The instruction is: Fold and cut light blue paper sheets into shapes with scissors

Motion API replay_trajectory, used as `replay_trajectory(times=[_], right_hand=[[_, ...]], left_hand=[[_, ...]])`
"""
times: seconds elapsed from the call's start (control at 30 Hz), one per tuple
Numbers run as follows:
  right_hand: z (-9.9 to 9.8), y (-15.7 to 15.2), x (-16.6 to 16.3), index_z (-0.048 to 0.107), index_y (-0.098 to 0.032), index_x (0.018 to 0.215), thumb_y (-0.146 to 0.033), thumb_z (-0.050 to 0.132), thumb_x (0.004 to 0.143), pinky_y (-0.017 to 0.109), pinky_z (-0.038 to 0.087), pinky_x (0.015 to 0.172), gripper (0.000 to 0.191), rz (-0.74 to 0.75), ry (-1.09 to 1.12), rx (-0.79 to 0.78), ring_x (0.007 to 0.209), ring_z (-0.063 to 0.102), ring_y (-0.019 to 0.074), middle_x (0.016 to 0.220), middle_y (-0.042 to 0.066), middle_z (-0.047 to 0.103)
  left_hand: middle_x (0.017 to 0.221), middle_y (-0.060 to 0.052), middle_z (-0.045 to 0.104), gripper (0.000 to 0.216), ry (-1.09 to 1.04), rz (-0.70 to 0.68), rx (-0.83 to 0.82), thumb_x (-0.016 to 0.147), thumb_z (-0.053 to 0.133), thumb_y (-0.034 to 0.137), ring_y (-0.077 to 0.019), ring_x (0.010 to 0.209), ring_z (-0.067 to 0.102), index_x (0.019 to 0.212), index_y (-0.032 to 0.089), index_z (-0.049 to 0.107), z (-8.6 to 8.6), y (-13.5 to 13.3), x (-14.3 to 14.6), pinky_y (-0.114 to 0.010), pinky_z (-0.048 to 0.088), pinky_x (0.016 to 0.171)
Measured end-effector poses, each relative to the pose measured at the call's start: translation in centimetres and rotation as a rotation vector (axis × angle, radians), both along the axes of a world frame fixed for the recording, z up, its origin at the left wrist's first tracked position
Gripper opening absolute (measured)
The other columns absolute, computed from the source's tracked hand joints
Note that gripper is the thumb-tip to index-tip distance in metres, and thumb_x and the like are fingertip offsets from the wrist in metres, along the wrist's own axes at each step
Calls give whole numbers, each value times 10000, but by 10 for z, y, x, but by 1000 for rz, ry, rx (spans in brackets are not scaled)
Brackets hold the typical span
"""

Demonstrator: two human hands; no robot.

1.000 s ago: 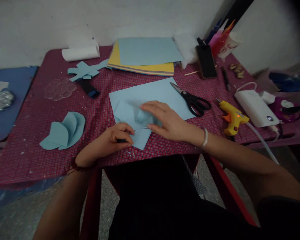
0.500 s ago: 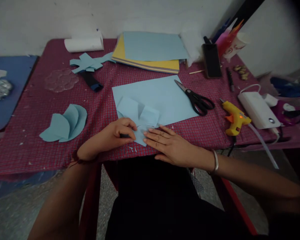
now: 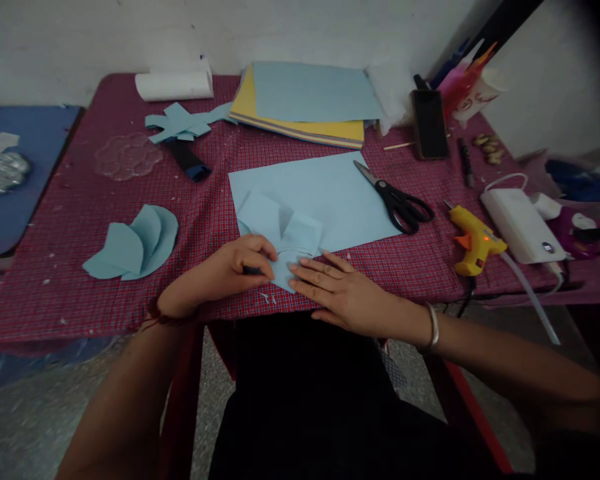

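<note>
A small light-blue paper piece (image 3: 284,272) lies at the table's front edge, a curved line across its upper part. My right hand (image 3: 343,290) rests flat on its right side, fingers stretched out. At its left edge my left hand (image 3: 240,267) is closed, thumb and fingertips together; something dark shows below the fingers, but I cannot make out what it is. Just beyond are folded light-blue paper pieces (image 3: 303,232), overlapping a large light-blue sheet (image 3: 325,193). Black-handled scissors (image 3: 403,203) lie across that sheet's right edge.
Cut light-blue petal shapes (image 3: 125,250) lie at left, paper strips (image 3: 180,123) behind them. A paper stack (image 3: 300,127) and white roll (image 3: 175,85) are at the back. To the right are a yellow glue gun (image 3: 473,240), a white box (image 3: 523,223) and a phone (image 3: 429,125).
The whole view has shifted slightly, with the table's things a little further right. Both hands keep nearly the same pose on the small paper piece.
</note>
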State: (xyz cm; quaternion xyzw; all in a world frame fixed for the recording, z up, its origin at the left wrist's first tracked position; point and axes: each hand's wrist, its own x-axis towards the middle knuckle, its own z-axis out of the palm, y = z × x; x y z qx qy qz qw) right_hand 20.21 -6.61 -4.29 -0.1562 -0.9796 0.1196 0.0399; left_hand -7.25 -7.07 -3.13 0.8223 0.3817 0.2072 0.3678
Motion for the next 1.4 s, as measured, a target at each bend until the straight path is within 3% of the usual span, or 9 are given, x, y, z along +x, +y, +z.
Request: replay_trajectory(times=[0.2, 0.47, 0.63, 0.77, 0.93, 1.1, 1.27, 1.4], right_hand=[[1, -3, 0, 383, -202, 1432, -343, 614, 884, 509, 192, 1161, 611, -10, -26, 25, 1414, 287, 239, 1540, 73, 334], [1, -11, 3, 390, -323, 1423, -322, 676, 835, 613, 200, 1116, 654, 8, -32, 35, 1417, 254, 328, 1540, 20, 338], [7, -16, 10, 335, -271, 1457, -342, 574, 904, 530, 125, 1172, 606, 84, -10, -46, 1440, 219, 229, 1530, -7, 357], [3, -12, 7, 312, -130, 1471, -388, 538, 917, 446, 139, 1188, 651, -61, 4, -19, 1442, 221, 215, 1554, 101, 287], [-3, 5, 18, 323, -89, 1463, -475, 548, 893, 498, 179, 1172, 724, -225, -7, 32, 1419, 280, 279, 1538, 163, 299], [7, 12, 25, 544, -131, 1295, -283, 493, 935, 525, 293, 1123, 393, -402, 146, 17, 1324, 441, 266, 1384, 145, 538], [4, 17, 4, 543, -163, 1296, -156, 479, 917, 476, 347, 1106, 384, -194, 259, -90, 1283, 476, 217, 1362, 115, 553], [-5, 24, -3, 571, -135, 1265, -160, 488, 919, 463, 391, 1062, 357, -157, 272, -123, 1231, 502, 229, 1301, 131, 580]], left_hand=[[1006, -30, 607, 102, 6, 0, 22, 834, 605, 183, -146, 943, 582, 786, 212, 690, 1, -1, 1, -299, 461, 845], [941, -31, 616, 148, -3, 95, 32, 837, 598, 192, -135, 853, 586, 709, 187, 673, 0, -4, 9, -286, 454, 784], [931, -28, 619, 151, 13, 106, 34, 834, 596, 206, -129, 828, 588, 699, 187, 661, -1, -4, 9, -281, 456, 762], [939, -25, 615, 155, 19, 94, 33, 844, 584, 213, -130, 841, 584, 709, 193, 657, -2, -4, 8, -290, 460, 778], [954, -19, 611, 147, 27, 106, 44, 847, 574, 205, -129, 852, 577, 724, 198, 653, -1, -5, 9, -287, 461, 780], [956, -18, 609, 136, 40, 99, 60, 830, 575, 171, -130, 853, 579, 709, 192, 634, 1, -7, 9, -288, 458, 789], [1063, -36, 588, 110, 51, 83, 98, 799, 587, 118, -168, 1010, 565, 792, 205, 655, 3, -10, 7, -340, 450, 900], [1120, -48, 583, 116, 82, 87, 116, 797, 587, 107, -192, 1066, 551, 779, 198, 655, 4, -12, 7, -364, 432, 943]])
